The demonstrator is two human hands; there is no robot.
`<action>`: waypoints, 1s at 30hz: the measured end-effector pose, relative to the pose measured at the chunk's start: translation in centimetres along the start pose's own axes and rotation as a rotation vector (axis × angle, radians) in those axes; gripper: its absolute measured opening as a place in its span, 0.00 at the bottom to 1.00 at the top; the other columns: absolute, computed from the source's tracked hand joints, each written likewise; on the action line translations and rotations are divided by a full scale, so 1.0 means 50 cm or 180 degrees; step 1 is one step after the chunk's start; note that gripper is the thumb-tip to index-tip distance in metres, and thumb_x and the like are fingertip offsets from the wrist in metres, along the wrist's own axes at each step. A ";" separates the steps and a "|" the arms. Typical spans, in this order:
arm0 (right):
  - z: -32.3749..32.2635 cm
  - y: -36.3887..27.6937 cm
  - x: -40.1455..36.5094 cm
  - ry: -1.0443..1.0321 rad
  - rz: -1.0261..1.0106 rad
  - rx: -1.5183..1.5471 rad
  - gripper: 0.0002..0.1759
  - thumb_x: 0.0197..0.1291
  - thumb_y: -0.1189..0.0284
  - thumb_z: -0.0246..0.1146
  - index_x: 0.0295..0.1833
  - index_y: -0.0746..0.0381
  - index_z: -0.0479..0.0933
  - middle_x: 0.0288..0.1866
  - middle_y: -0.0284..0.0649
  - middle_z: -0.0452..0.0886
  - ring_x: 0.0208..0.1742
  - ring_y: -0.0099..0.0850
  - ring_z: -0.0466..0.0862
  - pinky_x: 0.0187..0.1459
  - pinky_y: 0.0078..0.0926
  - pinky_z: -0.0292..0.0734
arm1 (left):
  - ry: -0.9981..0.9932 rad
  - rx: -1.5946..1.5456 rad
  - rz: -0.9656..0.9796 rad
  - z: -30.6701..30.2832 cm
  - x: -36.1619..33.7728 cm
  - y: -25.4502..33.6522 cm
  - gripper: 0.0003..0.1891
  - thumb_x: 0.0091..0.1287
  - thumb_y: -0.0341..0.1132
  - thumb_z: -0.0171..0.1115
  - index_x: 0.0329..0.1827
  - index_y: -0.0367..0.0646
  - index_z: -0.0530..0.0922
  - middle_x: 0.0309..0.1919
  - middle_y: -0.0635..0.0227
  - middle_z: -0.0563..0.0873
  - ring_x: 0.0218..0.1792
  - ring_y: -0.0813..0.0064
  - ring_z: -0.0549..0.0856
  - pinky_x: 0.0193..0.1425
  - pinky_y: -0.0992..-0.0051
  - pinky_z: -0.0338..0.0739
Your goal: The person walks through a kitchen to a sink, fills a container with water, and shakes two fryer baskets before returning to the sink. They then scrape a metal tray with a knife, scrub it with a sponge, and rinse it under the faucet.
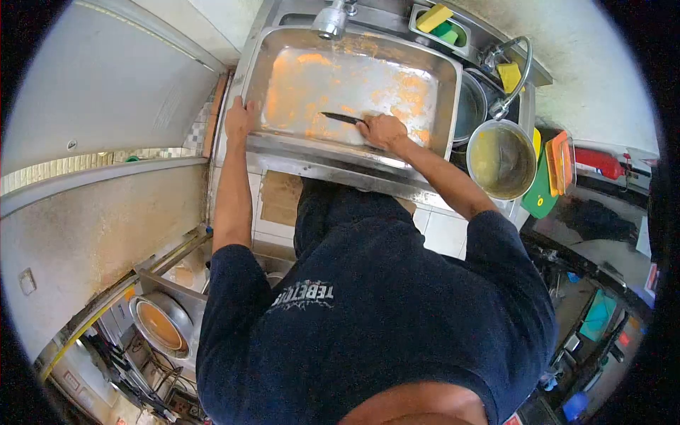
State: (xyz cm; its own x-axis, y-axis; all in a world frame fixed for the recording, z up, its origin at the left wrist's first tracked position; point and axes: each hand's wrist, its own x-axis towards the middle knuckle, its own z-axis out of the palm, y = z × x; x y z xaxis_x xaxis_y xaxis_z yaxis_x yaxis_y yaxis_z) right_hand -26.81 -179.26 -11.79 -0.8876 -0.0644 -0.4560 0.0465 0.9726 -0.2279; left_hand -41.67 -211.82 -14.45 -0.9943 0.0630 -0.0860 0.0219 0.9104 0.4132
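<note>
A large rectangular metal pan (354, 85) lies across the sink, its bottom streaked with orange residue. My right hand (384, 132) is closed around the handle end of a black-bladed knife (340, 117), whose blade points left, low over the pan's near side. At the pan's left side, my left hand (239, 119) rests on the rim with its fingers over the edge; whether it grips the rim I cannot tell. Above the pan's far edge hangs a metal faucet (330, 23), with thin water falling from it.
A small metal tray (463, 49) at the back holds yellow and green sponges. To the right stand a curved tap (528, 64), a metal pot (501, 159) and upright cutting boards (542, 188). Grey panels (106, 78) border the left; a metal bowl (161, 324) sits lower left.
</note>
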 end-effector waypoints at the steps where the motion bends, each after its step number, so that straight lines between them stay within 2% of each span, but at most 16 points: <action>1: -0.007 -0.002 0.003 0.0059 0.0017 0.0048 0.26 0.62 0.53 0.41 0.39 0.63 0.75 0.33 0.52 0.80 0.37 0.48 0.80 0.41 0.44 0.75 | 0.0041 -0.0011 -0.0017 -0.005 0.015 -0.002 0.20 0.62 0.48 0.50 0.43 0.37 0.70 0.33 0.44 0.80 0.38 0.45 0.79 0.43 0.54 0.71; 4: -0.006 -0.013 0.002 0.0216 -0.0090 0.0211 0.25 0.62 0.54 0.42 0.39 0.63 0.76 0.33 0.53 0.80 0.38 0.48 0.80 0.41 0.44 0.75 | 0.0306 0.0070 0.0078 -0.027 0.009 -0.036 0.21 0.62 0.47 0.50 0.48 0.38 0.68 0.35 0.43 0.80 0.39 0.45 0.79 0.43 0.55 0.71; 7: 0.005 0.005 0.037 0.0473 0.0319 0.0332 0.26 0.61 0.52 0.42 0.40 0.63 0.76 0.34 0.52 0.80 0.38 0.48 0.80 0.41 0.45 0.74 | 0.0211 0.0193 -0.0005 -0.075 0.004 -0.037 0.22 0.62 0.48 0.50 0.50 0.38 0.69 0.38 0.44 0.79 0.42 0.45 0.78 0.44 0.57 0.72; 10: -0.007 0.002 0.046 0.0522 0.0379 0.0497 0.26 0.60 0.52 0.42 0.39 0.63 0.76 0.33 0.53 0.80 0.38 0.49 0.80 0.41 0.45 0.74 | 0.0038 0.0185 -0.0238 -0.093 -0.015 -0.046 0.22 0.62 0.49 0.51 0.49 0.39 0.69 0.38 0.46 0.80 0.42 0.46 0.77 0.44 0.56 0.71; 12: 0.013 -0.031 0.026 0.0161 -0.0019 0.0389 0.26 0.61 0.52 0.41 0.44 0.60 0.76 0.35 0.54 0.79 0.40 0.49 0.79 0.43 0.45 0.74 | 0.0270 0.0113 -0.0112 -0.086 -0.020 -0.046 0.21 0.62 0.49 0.50 0.47 0.39 0.69 0.37 0.46 0.80 0.42 0.45 0.78 0.44 0.55 0.71; 14: 0.029 -0.045 0.021 0.0001 -0.0228 0.0140 0.26 0.61 0.51 0.41 0.45 0.59 0.76 0.36 0.54 0.79 0.41 0.49 0.79 0.44 0.45 0.74 | 0.0198 0.0177 -0.0121 -0.087 -0.012 -0.048 0.21 0.62 0.50 0.50 0.45 0.39 0.69 0.37 0.46 0.80 0.41 0.45 0.78 0.44 0.55 0.71; 16: 0.001 -0.038 0.037 0.0062 0.0071 0.0252 0.26 0.61 0.51 0.41 0.43 0.60 0.76 0.34 0.54 0.79 0.37 0.51 0.79 0.41 0.46 0.74 | 0.0099 0.0272 -0.0167 -0.081 -0.014 -0.057 0.20 0.62 0.50 0.50 0.44 0.39 0.69 0.36 0.46 0.80 0.41 0.45 0.78 0.44 0.54 0.71; 19: 0.018 -0.049 0.031 0.0311 0.0022 0.0275 0.26 0.61 0.52 0.42 0.41 0.61 0.77 0.33 0.53 0.80 0.37 0.51 0.80 0.40 0.45 0.75 | 0.0093 0.0362 -0.0144 -0.080 -0.018 -0.067 0.20 0.62 0.50 0.50 0.43 0.39 0.68 0.37 0.46 0.80 0.41 0.45 0.78 0.43 0.54 0.70; 21: 0.013 -0.062 0.005 0.0054 -0.0389 0.0013 0.26 0.61 0.52 0.42 0.39 0.61 0.77 0.33 0.53 0.80 0.37 0.50 0.80 0.40 0.44 0.75 | 0.0174 0.0277 -0.0085 -0.075 -0.008 -0.073 0.20 0.62 0.50 0.50 0.42 0.39 0.68 0.36 0.47 0.80 0.40 0.45 0.78 0.43 0.54 0.70; 22: 0.013 -0.062 0.007 0.0057 -0.0381 0.0011 0.26 0.61 0.52 0.42 0.39 0.61 0.77 0.33 0.53 0.80 0.37 0.50 0.80 0.40 0.44 0.75 | 0.0173 0.0272 -0.0077 -0.072 -0.010 -0.079 0.20 0.62 0.50 0.50 0.42 0.39 0.68 0.36 0.47 0.80 0.40 0.45 0.78 0.43 0.54 0.70; 24: 0.004 -0.060 0.023 0.0305 0.0056 0.0270 0.26 0.61 0.52 0.42 0.39 0.62 0.77 0.32 0.53 0.79 0.36 0.50 0.80 0.40 0.44 0.75 | 0.0203 0.0327 0.0070 -0.072 -0.010 -0.081 0.21 0.62 0.51 0.50 0.43 0.39 0.69 0.36 0.47 0.80 0.40 0.45 0.78 0.42 0.54 0.70; 26: 0.021 -0.075 0.023 0.0298 0.0125 0.0293 0.27 0.61 0.52 0.42 0.40 0.64 0.77 0.32 0.53 0.80 0.37 0.50 0.80 0.42 0.44 0.75 | 0.0206 0.0306 -0.0027 -0.067 -0.015 -0.078 0.21 0.62 0.51 0.50 0.42 0.39 0.68 0.36 0.47 0.80 0.40 0.45 0.78 0.42 0.54 0.70; 28: 0.043 -0.102 0.010 0.0115 -0.0448 0.0267 0.27 0.61 0.52 0.43 0.40 0.64 0.76 0.33 0.52 0.80 0.38 0.50 0.79 0.43 0.44 0.74 | 0.0209 0.0340 -0.0056 -0.083 -0.025 -0.073 0.20 0.62 0.50 0.50 0.42 0.39 0.68 0.36 0.47 0.80 0.40 0.45 0.78 0.42 0.54 0.70; 30: 0.035 -0.100 0.017 0.0132 -0.0594 0.0147 0.27 0.61 0.52 0.43 0.40 0.64 0.77 0.35 0.52 0.80 0.40 0.50 0.79 0.44 0.45 0.74 | 0.0127 0.0247 -0.0035 -0.086 -0.029 -0.065 0.20 0.63 0.50 0.50 0.41 0.39 0.68 0.36 0.46 0.80 0.40 0.45 0.78 0.43 0.54 0.70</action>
State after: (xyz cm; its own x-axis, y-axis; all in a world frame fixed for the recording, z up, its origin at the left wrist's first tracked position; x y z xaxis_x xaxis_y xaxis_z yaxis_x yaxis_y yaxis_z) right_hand -27.00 -184.57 -12.55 -0.9009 -0.2323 -0.3665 -0.1005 0.9333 -0.3446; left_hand -40.75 -216.63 -11.79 -0.9979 0.0377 -0.0532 0.0174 0.9400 0.3408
